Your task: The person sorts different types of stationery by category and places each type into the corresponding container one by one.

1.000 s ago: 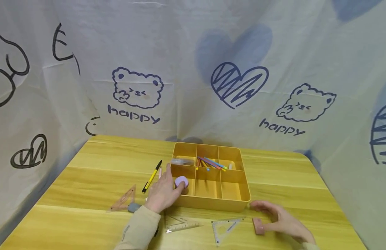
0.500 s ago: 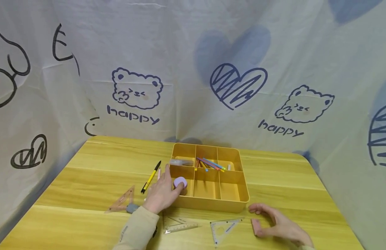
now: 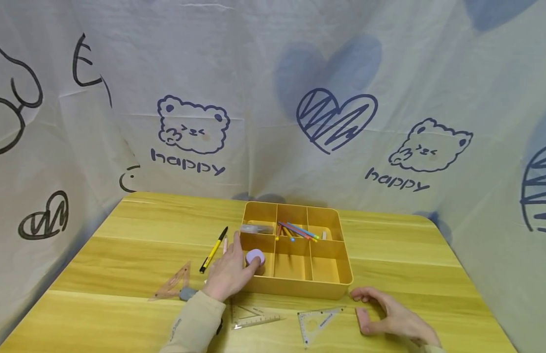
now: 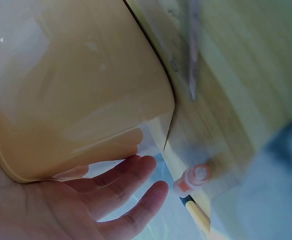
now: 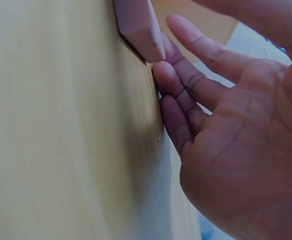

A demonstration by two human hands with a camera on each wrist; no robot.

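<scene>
In the head view my left hand [image 3: 228, 274] straddles the left wall of the yellow compartment tray [image 3: 295, 288]: its thumb reaches inside to a round lilac object [image 3: 255, 258], and its fingers lie outside. The left wrist view shows slightly bent fingers of that hand [image 4: 116, 197] beside the tray wall [image 4: 81, 90]. At the tray's front right, the thumb of my right hand [image 3: 398, 316] touches a pink block [image 3: 363, 321], while the forefinger arches away from it. In the right wrist view, fingertips of the right hand [image 5: 236, 145] sit close to the block [image 5: 141, 30].
Coloured sticks [image 3: 299, 231] and a clear item [image 3: 257, 229] lie across the tray's dividers. Left of it are a yellow-black pen [image 3: 214, 250], an orange set square [image 3: 174, 283] and a grey object [image 3: 188, 293]. Two clear set squares [image 3: 257, 320] [image 3: 317, 324] lie in front.
The pink block has turned slightly under my right thumb since the earliest frame, with its broad face showing less. My left hand has stayed on the tray.
</scene>
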